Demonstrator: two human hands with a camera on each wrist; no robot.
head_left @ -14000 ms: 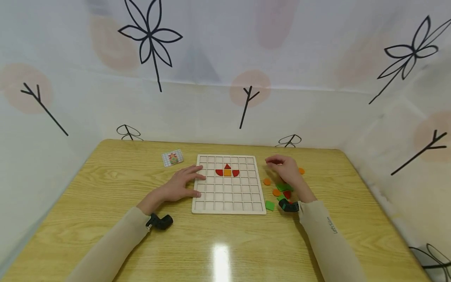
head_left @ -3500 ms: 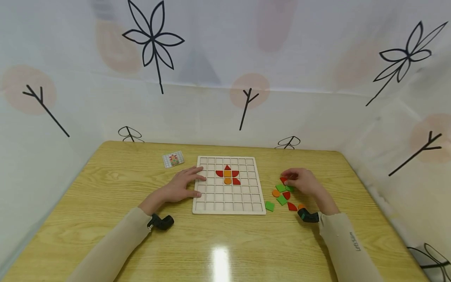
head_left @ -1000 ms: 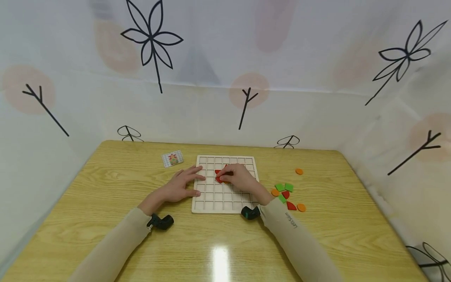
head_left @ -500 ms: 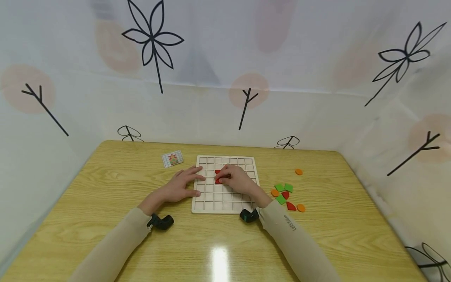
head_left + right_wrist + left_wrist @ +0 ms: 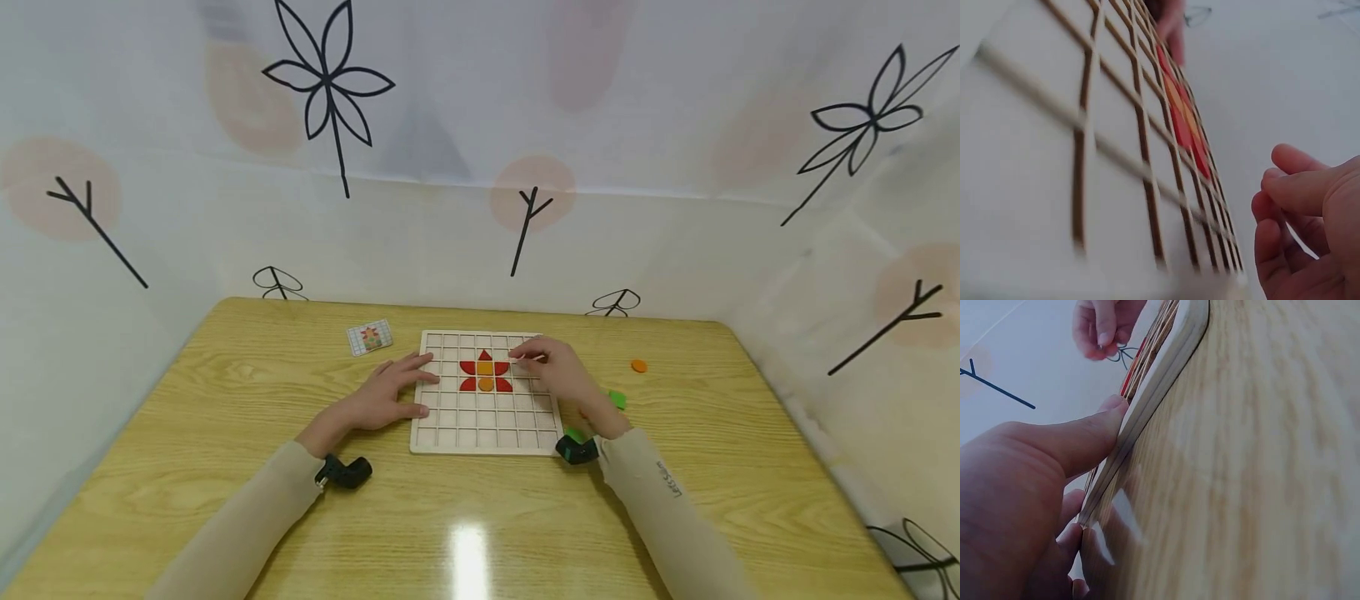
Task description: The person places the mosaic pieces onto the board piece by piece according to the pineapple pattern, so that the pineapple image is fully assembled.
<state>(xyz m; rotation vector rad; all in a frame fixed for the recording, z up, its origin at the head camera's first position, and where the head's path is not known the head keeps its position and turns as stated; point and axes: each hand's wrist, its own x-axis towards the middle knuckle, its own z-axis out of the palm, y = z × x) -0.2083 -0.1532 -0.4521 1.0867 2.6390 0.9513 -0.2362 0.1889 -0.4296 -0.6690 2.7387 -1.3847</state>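
A white gridded board (image 5: 487,421) lies on the table. On it sit a red triangle (image 5: 485,356), an orange square (image 5: 485,367), an orange disc (image 5: 486,384) and several red quarter-round tiles, one at the lower left (image 5: 468,384). My left hand (image 5: 378,396) rests with fingers spread on the board's left edge; in the left wrist view its thumb touches the rim (image 5: 1147,406). Above the board's right side hovers my right hand (image 5: 562,371). The right wrist view shows that hand (image 5: 1310,225) with loosely bent fingers and nothing visible between them.
A small picture card (image 5: 370,337) lies left of the board's far corner. To the right, a lone orange disc (image 5: 638,366) and green tiles (image 5: 617,400) lie on the wooden table (image 5: 360,542); my right forearm hides other loose tiles.
My right hand put a red quarter-round tile at the disc's left, let go, and moved right. Over the longer span, the orange disc and lower red tiles joined the board. My left hand stayed put.
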